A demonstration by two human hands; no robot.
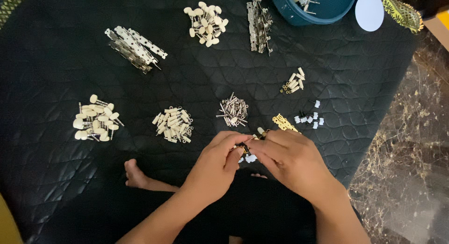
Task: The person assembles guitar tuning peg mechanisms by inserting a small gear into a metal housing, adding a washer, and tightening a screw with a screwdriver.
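Between my hands sits a small metal part (243,148) — dark, with a glint of brass, mostly hidden by my fingers, so I cannot tell its full shape. My left hand (220,160) pinches it from the left, my right hand (285,157) closes over it from the right. A cream-tipped peg (260,131) pokes out just above my knuckles — and a little white piece (251,158) lies on the black quilted mat (70,178) right beneath.
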